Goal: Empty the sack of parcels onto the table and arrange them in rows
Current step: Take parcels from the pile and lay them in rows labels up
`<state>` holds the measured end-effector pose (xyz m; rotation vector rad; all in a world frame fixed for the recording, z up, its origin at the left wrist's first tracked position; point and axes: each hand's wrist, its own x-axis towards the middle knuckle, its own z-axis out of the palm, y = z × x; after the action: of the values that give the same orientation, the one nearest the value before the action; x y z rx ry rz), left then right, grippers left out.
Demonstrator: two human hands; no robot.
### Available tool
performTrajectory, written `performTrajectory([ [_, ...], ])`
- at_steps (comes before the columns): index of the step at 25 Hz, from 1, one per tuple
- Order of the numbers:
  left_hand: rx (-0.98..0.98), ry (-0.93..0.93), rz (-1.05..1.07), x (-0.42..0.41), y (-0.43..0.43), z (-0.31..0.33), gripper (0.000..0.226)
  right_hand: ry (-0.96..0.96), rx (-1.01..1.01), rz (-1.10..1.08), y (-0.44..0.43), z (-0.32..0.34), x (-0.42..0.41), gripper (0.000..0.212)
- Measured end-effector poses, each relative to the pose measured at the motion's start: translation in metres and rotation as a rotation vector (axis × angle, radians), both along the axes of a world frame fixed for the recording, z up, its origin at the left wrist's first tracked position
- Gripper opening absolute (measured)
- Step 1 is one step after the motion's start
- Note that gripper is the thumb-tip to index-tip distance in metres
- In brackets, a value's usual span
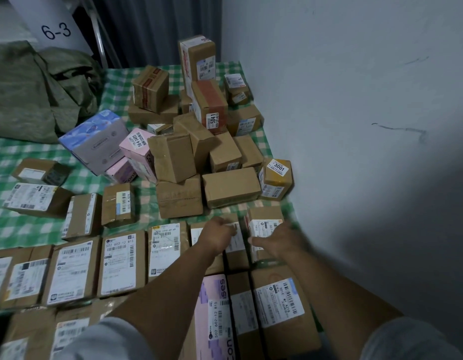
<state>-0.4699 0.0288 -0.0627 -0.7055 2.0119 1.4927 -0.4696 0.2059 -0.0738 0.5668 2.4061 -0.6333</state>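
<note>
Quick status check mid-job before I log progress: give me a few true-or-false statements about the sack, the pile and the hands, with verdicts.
1. The green sack lies crumpled at the far left of the cloth. True.
2. Every parcel is already in a row. False: a pile is heaped beside the wall.
3. A box marked 5041 stands in that pile. True.
4. Both hands are on the sack. False: the left hand and the right hand are each on a labelled parcel in front of the pile.
5. The cloth is plain white. False: it is green checked.
</note>
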Motion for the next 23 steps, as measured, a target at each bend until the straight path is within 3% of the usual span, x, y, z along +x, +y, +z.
performTrajectory([
  [6,-0.040,0.018,0.000,-0.003,-0.004,-0.017,0.035,-0.014,-0.034,-0.006,-0.014,-0.029,0.008,0.120],
  [9,-0.047,0.019,0.018,-0.004,-0.004,-0.019,0.032,-0.039,-0.072,-0.024,-0.013,-0.023,0.007,0.109],
  [15,-0.006,0.025,0.057,-0.010,-0.003,-0.011,0.008,-0.031,0.046,0.044,-0.006,-0.006,-0.009,0.069],
  [17,0.030,0.031,0.077,-0.016,-0.004,-0.007,0.013,0.026,0.073,0.034,-0.002,0.005,-0.021,0.058],
  [20,0.082,0.051,0.106,-0.029,-0.006,0.000,0.025,0.195,0.107,-0.085,0.001,0.016,-0.047,0.061],
  [23,0.088,0.104,0.139,-0.039,-0.007,0.002,0.019,0.329,0.141,-0.174,0.001,0.016,-0.082,0.076],
])
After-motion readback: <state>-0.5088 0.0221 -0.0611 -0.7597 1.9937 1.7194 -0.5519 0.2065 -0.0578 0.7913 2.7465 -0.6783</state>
